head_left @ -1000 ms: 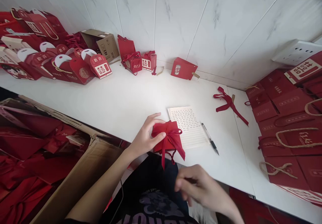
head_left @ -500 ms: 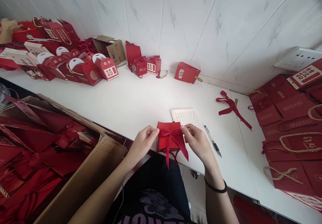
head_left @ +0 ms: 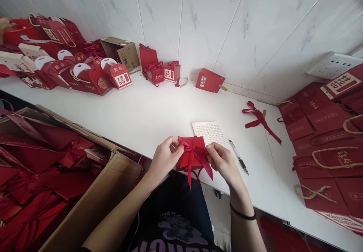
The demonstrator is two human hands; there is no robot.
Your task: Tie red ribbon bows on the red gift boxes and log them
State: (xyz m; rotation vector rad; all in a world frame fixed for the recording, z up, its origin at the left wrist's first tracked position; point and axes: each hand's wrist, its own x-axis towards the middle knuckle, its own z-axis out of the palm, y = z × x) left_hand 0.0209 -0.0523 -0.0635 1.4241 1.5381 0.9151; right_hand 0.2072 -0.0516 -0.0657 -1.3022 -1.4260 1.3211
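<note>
A small red gift box with a red ribbon bow sits at the near edge of the white counter. My left hand grips its left side and my right hand pinches the bow's right loop. The ribbon tails hang down over the counter edge. Just behind the box lies a lined sheet of handwritten paper, with a black pen to its right.
A loose red ribbon lies to the right. Flat red bags with rope handles are stacked at far right. Assembled red boxes and a brown carton line the back wall. A large cardboard box of red pieces stands at left.
My right hand rose from below the counter and took hold of the bow. The box now sits held between both hands, slightly squeezed inward.
</note>
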